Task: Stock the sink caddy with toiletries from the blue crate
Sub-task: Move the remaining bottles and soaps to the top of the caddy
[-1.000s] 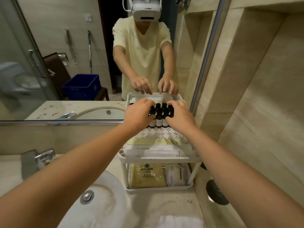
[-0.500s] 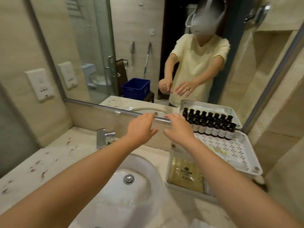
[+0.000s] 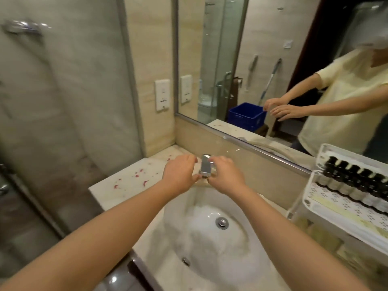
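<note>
The blue plastic crate (image 3: 245, 115) is seen only as a reflection in the wall mirror (image 3: 222, 49), so it is judged to lie behind the person and to the left, well apart from both hands; its long axis cannot be told. The left hand (image 3: 180, 175) and the right hand (image 3: 225, 175) are held side by side above the white oval sink basin (image 3: 210, 238), just before the chrome tap (image 3: 205, 168), fingers loosely curled and nothing gripped. The left hand is judged nearer the crate. At the right edge of the pale marble desk (image 3: 130, 183) stands the white perforated two-tier caddy (image 3: 310, 198); a row of small dark bottles (image 3: 357, 181) fills its upper tier's mirror side, and blurred sachets (image 3: 323, 236) lie below.
</note>
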The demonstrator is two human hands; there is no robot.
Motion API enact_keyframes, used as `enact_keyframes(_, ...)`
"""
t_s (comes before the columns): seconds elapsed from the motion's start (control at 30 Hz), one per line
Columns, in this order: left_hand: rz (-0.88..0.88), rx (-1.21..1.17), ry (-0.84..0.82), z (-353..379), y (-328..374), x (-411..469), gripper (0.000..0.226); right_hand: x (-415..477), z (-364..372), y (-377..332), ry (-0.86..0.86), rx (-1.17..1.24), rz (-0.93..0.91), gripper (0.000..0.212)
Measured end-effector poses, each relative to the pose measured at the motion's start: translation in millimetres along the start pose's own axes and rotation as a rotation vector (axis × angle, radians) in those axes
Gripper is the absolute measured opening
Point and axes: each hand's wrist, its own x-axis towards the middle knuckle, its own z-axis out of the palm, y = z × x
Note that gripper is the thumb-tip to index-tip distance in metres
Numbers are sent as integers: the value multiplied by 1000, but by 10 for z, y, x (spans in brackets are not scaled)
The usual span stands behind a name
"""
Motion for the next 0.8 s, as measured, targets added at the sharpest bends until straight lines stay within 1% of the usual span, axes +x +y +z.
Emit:
enact_keyframes(0.17,-103,16,-21,-81,-649,-463,50,-20,373,-644,-75,-20,-74,60)
enact_keyframes(0.3,-176,35,-23,-159,-1167,-879,48,-98,677,-1197,-128,-18,-134,59)
enact_keyframes(0.47,-277,48,-15,-266,-1803,-1445,51,-241,1059,-1923,-170,-6,-208,57)
enact_keyframes(0.8,-522,112,-23,-515,-3029,-2725,54,-632,1830,-3462,-248,23,-472,55)
